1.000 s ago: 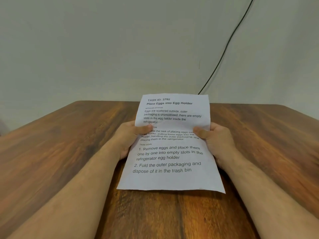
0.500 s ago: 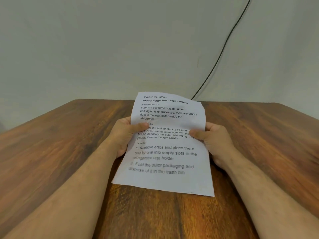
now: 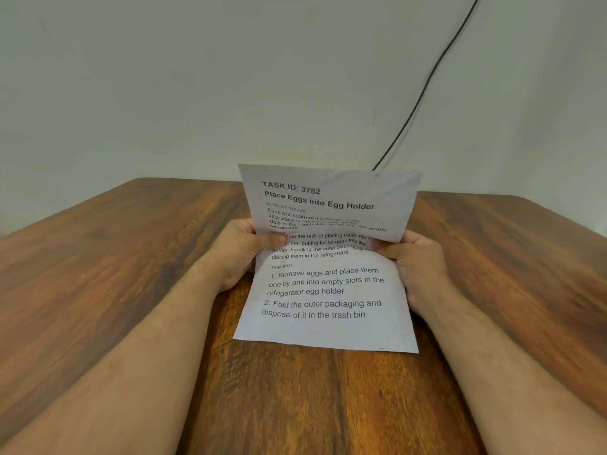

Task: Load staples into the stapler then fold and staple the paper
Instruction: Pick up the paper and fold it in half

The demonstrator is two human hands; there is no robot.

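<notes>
Paper [image 3: 328, 290] sits mid-table [image 3: 131, 274], long axis running away from the person, title end far, printed side up. Top half bends up toward the camera along a crosswise buckle at hand level; bottom half slopes down to the near edge, which is at or just above the wood, can't tell which. Left hand [image 3: 239, 254] pinches the left edge, thumb on the print, fingers behind. Right hand [image 3: 417, 261] grips the right edge the same way, thumb mostly hidden by the bent sheet. Black cable [image 3: 423, 87] runs down the wall behind.
</notes>
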